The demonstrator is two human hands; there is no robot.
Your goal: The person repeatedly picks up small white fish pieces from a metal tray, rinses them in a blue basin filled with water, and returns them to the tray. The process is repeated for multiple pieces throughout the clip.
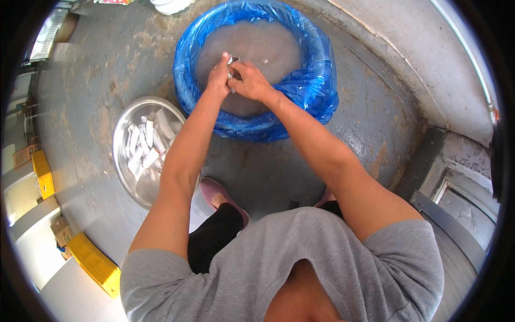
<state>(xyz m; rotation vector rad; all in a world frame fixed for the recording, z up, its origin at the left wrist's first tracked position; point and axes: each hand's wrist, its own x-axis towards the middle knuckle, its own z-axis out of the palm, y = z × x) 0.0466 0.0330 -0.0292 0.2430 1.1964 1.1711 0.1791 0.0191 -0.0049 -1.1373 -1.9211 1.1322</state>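
My left hand (219, 78) holds a small silvery piece (231, 66), perhaps cut fish, with the thumb pointing up. My right hand (250, 81) meets it there, its fingers gripping the same piece, which they partly cover. Both hands are above cloudy grey-brown water (249, 44) in a round tub lined with blue plastic sheeting (318, 80). Left of the tub, a shiny metal basin (120, 161) on the floor contains several long silvery-white pieces (141, 143) that look like the same material. My left forearm hides the basin's right side.
The worn grey floor (80, 133) has patches of peeled paint. A white wall (418, 52) curves along the right side. Yellow crates (94, 263) and a cardboard box (61, 229) are at the far left. A white container (171, 6) stands behind the tub. My pink shoes (217, 193) are near the basin.
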